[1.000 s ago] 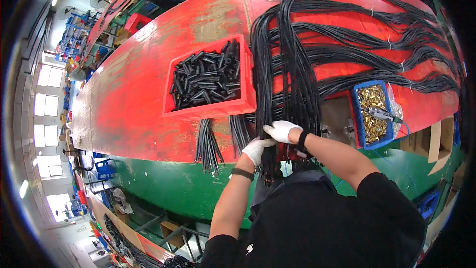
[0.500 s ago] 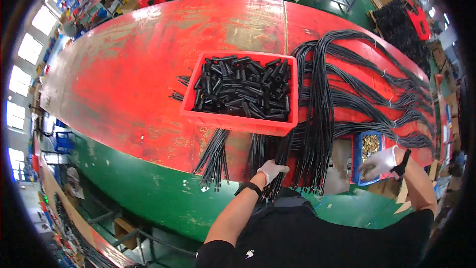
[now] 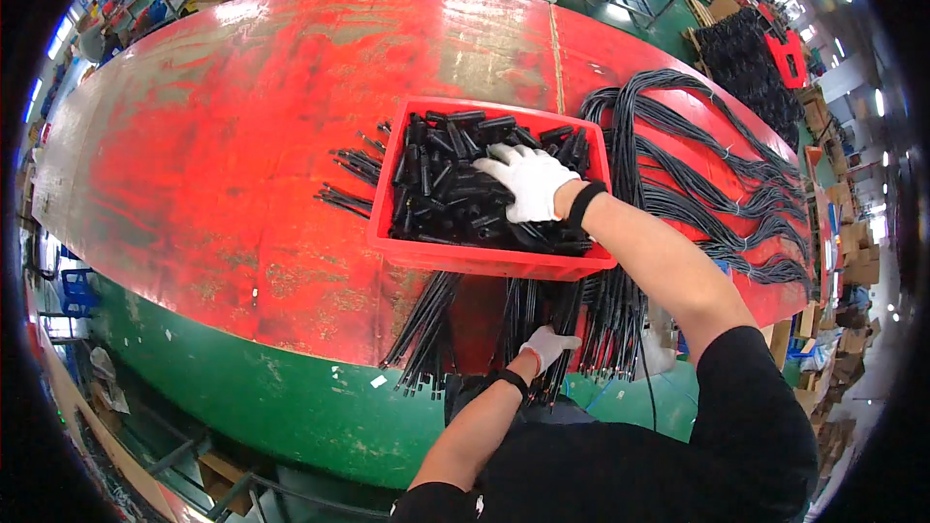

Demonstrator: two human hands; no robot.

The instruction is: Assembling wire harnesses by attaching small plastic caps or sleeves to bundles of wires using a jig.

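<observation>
A gloved right hand [image 3: 528,179] reaches into a red bin [image 3: 484,257] of black connectors [image 3: 441,199], fingers spread loosely over them, grasping nothing clearly. The left hand [image 3: 547,347] pinches black cable ends [image 3: 572,315] at the table's near edge; hold them steady.

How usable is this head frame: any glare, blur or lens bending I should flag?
Head view: strong fisheye bending, so the red table edge curves and black corners frame the picture; pale glare patches sit on the tabletop beyond the red bin; the centre is sharp, with the right hand over the black parts and the left hand at the cable ends both crisp; the workshop at the rim is squeezed and soft.
</observation>
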